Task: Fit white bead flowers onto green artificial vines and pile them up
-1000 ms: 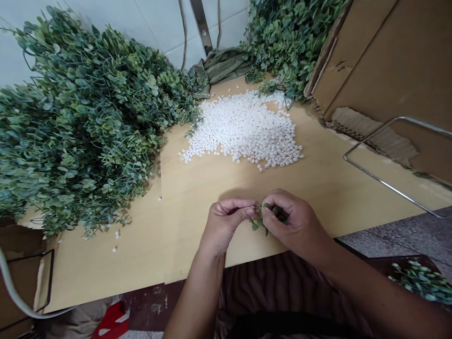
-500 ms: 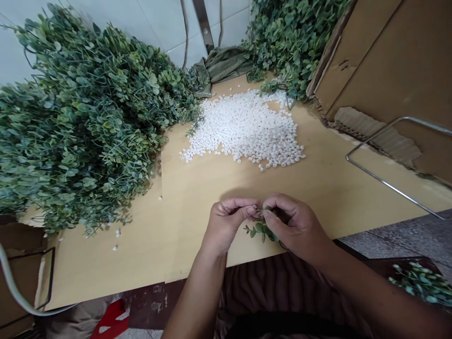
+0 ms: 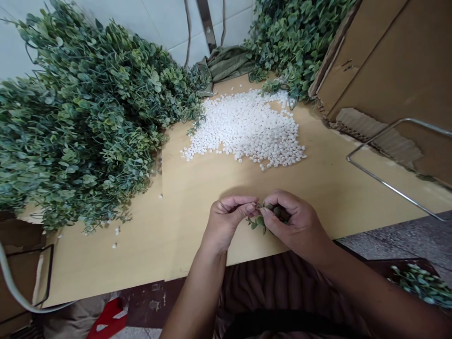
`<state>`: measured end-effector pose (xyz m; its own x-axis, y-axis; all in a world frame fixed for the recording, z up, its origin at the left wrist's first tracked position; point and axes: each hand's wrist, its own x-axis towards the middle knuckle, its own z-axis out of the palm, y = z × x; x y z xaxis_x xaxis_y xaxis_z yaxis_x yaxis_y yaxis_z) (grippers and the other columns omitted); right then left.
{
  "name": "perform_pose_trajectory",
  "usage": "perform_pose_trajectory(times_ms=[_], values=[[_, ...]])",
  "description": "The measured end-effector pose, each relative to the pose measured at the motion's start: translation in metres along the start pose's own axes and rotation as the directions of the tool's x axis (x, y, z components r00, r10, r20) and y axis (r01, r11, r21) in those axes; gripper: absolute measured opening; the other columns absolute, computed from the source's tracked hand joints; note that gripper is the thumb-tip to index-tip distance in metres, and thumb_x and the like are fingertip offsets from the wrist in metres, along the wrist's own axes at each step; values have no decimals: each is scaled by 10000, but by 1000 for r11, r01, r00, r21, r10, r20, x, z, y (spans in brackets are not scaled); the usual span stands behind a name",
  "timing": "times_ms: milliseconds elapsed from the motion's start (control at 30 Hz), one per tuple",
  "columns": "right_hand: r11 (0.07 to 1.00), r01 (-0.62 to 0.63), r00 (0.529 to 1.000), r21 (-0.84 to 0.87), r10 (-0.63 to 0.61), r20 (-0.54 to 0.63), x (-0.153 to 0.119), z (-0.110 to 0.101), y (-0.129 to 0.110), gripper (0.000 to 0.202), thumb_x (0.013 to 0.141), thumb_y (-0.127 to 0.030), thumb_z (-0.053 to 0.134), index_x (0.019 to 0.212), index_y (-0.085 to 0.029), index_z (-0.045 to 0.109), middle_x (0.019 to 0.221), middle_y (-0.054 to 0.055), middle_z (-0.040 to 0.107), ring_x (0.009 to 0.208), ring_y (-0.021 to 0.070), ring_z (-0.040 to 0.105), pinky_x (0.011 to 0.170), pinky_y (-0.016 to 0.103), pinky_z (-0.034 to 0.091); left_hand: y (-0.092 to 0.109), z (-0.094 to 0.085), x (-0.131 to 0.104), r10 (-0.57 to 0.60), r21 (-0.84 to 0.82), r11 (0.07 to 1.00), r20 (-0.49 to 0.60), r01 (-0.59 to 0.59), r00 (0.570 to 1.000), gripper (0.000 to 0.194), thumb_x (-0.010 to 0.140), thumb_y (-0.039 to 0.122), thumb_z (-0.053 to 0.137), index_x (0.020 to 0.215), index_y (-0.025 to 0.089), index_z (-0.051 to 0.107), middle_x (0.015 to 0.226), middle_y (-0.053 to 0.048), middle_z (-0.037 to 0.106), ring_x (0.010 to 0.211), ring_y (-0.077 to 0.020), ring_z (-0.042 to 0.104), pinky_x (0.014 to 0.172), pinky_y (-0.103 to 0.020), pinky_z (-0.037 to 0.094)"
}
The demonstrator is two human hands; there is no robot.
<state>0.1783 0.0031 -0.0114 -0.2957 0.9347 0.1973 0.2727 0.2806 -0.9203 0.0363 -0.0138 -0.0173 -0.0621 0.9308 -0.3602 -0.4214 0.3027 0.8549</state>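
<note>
Centrally in the head view, small round-leaved green sprig [image 3: 260, 223]: between the two hands, near the front edge of the flat yellowish-tan tabletop [image 3: 197, 197]; its leaves show below the fingertips, the rest partly hidden by the right hand.
Left hand [image 3: 221, 223]: thumb and forefinger pinch the sprig's thin end; the bit between their tips is too small to make out.
Right hand [image 3: 296, 221]: thumb and forefinger pinch the sprig just beside the left fingertips.
Loose heap of small round white beads [image 3: 243, 127]: spread on the tabletop beyond both hands, apart from them.
Large mass of green leafy stems [image 3: 88, 127]: on the left, touching the heap's edge.
Second dense green leafy bunch [image 3: 300, 42]: behind the heap, beside the brown cardboard box [image 3: 399, 61].
Crumpled olive-green cloth [image 3: 231, 63]: between the two masses of greenery.
</note>
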Motion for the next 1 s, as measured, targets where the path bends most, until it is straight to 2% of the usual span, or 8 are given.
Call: perform_pose_trajectory(times_ms=[267, 667, 1000], values=[[997, -35, 998, 61, 32, 47, 2, 1, -1, 127, 740, -147, 491, 624, -192, 465, 654, 15, 558, 621, 135, 561, 579, 252, 460, 0, 1, 1, 7, 0, 1000, 52, -7, 999, 137, 566, 234, 794, 680, 180, 742, 585, -11, 698, 538, -73, 593, 566, -177, 487], [995, -50, 997, 83, 45, 56, 3, 1, 0, 128, 733, -149, 478, 612, -187, 458, 631, 16, 543, 598, 138, 543, 557, 262, 442, 2, -1, 1, 4, 8, 1000, 64, -5, 998, 129, 584, 234, 785, 694, 181, 744, 594, -12, 700, 544, -81, 601, 579, -187, 493], [994, -99, 991, 46, 94, 91, 6, -2, -4, 126, 710, -173, 479, 586, -184, 463, 576, -5, 509, 539, 114, 493, 505, 226, 410, 2, -1, 1, -10, 51, 999, 34, 8, 999, 191, 527, 285, 813, 667, 178, 740, 589, -25, 695, 545, -109, 604, 596, -241, 516]])
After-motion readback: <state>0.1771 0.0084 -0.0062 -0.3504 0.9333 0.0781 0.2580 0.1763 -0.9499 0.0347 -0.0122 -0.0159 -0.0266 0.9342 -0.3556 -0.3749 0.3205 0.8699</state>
